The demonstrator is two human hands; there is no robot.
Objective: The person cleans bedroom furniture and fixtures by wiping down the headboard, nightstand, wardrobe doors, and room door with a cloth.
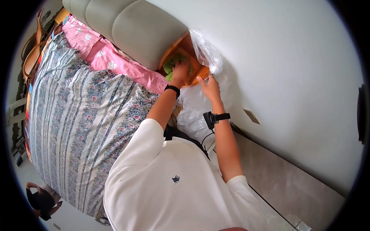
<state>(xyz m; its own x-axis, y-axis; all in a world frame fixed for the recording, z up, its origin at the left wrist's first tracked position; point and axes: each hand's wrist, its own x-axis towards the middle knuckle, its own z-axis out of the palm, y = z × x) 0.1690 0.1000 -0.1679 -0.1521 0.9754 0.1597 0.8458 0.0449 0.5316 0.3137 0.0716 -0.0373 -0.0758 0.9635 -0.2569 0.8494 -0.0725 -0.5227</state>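
Left arm (160, 106) and right arm (226, 142) stretch forward, left hand (180, 72) reaching further, right hand (211, 89) showing its thumb (200, 80) parted from the fingers (211, 79)!

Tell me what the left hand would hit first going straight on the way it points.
The left hand would first meet the green item at its fingers, then probably the inside of the orange container, though depth there is unclear.

Home bedroom, probably: floral cover (88, 115) is spreading beside pink bedding (115, 64), grey padded headboard (146, 34) is standing near a white wall (300, 73).
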